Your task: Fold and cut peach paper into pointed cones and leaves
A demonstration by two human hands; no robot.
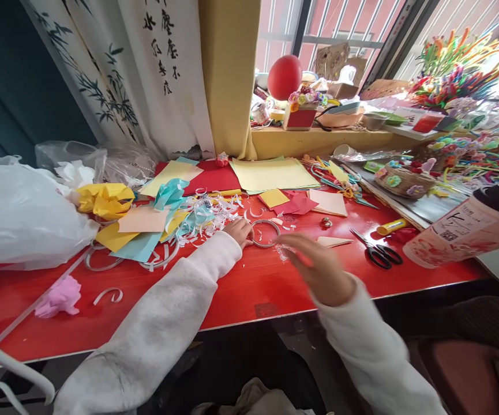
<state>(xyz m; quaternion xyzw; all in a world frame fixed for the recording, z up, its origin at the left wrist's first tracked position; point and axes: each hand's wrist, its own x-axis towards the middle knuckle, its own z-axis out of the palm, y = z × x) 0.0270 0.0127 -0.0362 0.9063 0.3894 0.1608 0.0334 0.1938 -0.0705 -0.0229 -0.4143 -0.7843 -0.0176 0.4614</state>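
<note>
A thin silvery ring (pixel 264 246) lies on the red table in front of me. My left hand (pixel 238 231) holds its left edge, fingers curled at the rim. To the right of the ring, my right hand (pixel 318 268) is slightly blurred; its fingers are stretched out, apart from the thumb, and nothing shows between them. Curled white paper shreds (pixel 221 216) are heaped beyond my left hand. A small metal bell (pixel 326 222) and a folded cream paper piece (pixel 334 241) lie past my right hand. Black-handled scissors (pixel 381 253) rest farther right.
A tilted paper cup (pixel 461 230) with a black lid stands at the right, near a yellow glue stick (pixel 393 226). Coloured paper sheets (pixel 275 173) line the back. A white plastic bag (pixel 24 213) and crumpled pink paper (pixel 59 297) are at left.
</note>
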